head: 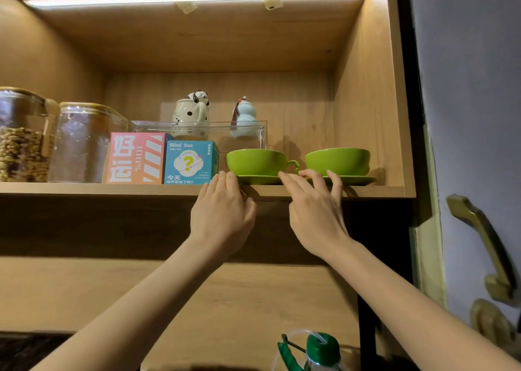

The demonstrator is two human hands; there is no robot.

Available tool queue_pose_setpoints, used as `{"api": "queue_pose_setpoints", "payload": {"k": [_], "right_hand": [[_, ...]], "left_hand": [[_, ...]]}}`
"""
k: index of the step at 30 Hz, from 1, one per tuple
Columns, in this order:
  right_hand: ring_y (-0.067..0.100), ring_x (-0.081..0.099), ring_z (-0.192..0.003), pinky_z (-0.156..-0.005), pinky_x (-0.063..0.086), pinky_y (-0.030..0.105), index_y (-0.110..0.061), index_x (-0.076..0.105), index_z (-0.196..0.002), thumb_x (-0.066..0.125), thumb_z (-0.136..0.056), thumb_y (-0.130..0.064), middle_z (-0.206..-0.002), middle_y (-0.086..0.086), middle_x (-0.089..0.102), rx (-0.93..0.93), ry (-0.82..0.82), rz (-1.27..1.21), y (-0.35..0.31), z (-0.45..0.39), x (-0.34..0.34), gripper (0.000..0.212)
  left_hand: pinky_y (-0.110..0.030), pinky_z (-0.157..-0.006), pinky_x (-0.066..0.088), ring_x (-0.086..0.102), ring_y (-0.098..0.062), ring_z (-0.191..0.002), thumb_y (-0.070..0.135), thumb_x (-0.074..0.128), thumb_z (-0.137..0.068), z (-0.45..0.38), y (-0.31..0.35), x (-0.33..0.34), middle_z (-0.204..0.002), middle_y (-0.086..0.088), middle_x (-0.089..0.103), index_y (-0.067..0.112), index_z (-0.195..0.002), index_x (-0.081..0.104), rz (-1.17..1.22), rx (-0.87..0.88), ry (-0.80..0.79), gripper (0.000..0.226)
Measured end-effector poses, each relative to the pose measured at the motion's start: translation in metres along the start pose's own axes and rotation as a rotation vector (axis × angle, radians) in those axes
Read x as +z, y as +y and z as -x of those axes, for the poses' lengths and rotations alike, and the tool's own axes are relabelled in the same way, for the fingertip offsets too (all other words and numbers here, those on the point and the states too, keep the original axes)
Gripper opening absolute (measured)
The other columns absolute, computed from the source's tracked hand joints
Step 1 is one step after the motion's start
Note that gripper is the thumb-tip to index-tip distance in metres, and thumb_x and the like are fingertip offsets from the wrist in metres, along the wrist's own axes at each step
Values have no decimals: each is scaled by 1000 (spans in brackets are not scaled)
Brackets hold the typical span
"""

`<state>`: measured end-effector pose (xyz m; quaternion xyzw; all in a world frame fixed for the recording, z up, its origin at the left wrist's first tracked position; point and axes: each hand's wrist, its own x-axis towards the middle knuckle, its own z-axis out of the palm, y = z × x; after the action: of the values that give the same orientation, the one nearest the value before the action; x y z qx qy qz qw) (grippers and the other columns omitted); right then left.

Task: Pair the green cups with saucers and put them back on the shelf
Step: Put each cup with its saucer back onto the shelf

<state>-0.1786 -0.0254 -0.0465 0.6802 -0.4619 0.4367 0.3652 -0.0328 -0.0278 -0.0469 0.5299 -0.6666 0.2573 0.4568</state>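
Observation:
Two green cups stand on green saucers on the wooden shelf (84, 189), right of the boxes. The left cup (258, 161) has its handle pointing right and sits on its saucer (260, 179). The right cup (338, 161) rests on the other saucer (359, 180). My left hand (222, 215) is raised at the shelf's front edge, fingers together, fingertips beside the left saucer's rim. My right hand (313, 212) has its fingers spread at the gap between the two saucers, fingertips at their rims. Neither hand holds anything.
A blue "Blind Box" carton (191, 162) and a pink-orange box (135, 158) sit left of the cups. Two glass jars (81, 142) stand at far left. Behind, a clear riser (197, 129) carries a panda mug (191, 114) and a pale gourd figurine (244, 119). A green-capped bottle (321, 351) is below.

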Motion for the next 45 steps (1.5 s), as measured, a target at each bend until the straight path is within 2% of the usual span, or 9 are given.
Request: {"api": "queue_pose_setpoints", "payload": {"k": [4,11,14,16,19,23,31,38,45], "right_hand": [[25,35,-134,-113,6,49,-17,39,-139,38,-89,-3,-140,3,51,-17,-1,-2,-1,0,1,51],[18,21,-141,-115,-1,47,-22,21,-145,36,-91,-8,-152,-3,33,-38,-75,42,1,4,1,58],[20,23,-142,-116,6,45,-18,27,-144,40,-88,-11,-151,1,35,-44,-13,34,13,8,-5,57],[23,32,-138,-114,17,42,-12,38,-139,41,-87,-8,-145,7,44,41,111,-53,27,12,-15,52],[23,32,-136,-112,23,33,-7,38,-138,39,-91,-1,-142,12,45,303,201,-272,53,17,-35,47],[21,24,-140,-115,20,34,-13,27,-143,33,-93,-2,-150,8,33,424,33,-331,80,25,-54,51],[22,6,-145,-117,7,38,-20,8,-147,33,-95,-11,-158,2,11,404,-272,-166,89,24,-66,59],[24,16,-142,-117,8,40,-22,14,-147,34,-93,-11,-155,4,23,367,-297,-130,90,30,-75,58],[22,19,-141,-115,10,46,-24,18,-146,33,-92,-8,-153,4,28,323,-276,-121,95,31,-73,58]], "left_hand": [[-40,-110,30,38,-28,-130,35,37,-88,-1,2,3,-138,-17,44,4,-127,36,1,-26,28,50],[-37,-117,17,20,-26,-142,36,37,-90,2,-1,8,-152,-17,25,2,-141,17,-21,-29,34,65],[-37,-118,12,11,-28,-144,36,37,-90,6,7,10,-154,-19,14,2,-143,9,17,-24,59,69],[-36,-116,7,8,-29,-144,36,35,-89,12,19,11,-155,-20,11,2,-144,9,31,39,114,70],[-30,-111,5,15,-28,-143,35,36,-85,21,45,9,-154,-18,18,4,-143,18,101,208,137,68],[-23,-112,3,7,-18,-145,35,39,-90,26,80,8,-157,-8,10,13,-145,12,269,336,19,65],[-38,-117,2,3,-21,-145,45,34,-89,7,101,23,-157,-11,5,11,-146,3,167,250,-108,74],[-42,-118,9,7,-25,-145,50,35,-88,6,105,32,-157,-12,7,16,-146,0,135,201,-126,76],[-42,-117,4,9,-25,-144,49,35,-87,3,106,35,-157,-10,10,17,-146,1,56,202,-96,75]]}}
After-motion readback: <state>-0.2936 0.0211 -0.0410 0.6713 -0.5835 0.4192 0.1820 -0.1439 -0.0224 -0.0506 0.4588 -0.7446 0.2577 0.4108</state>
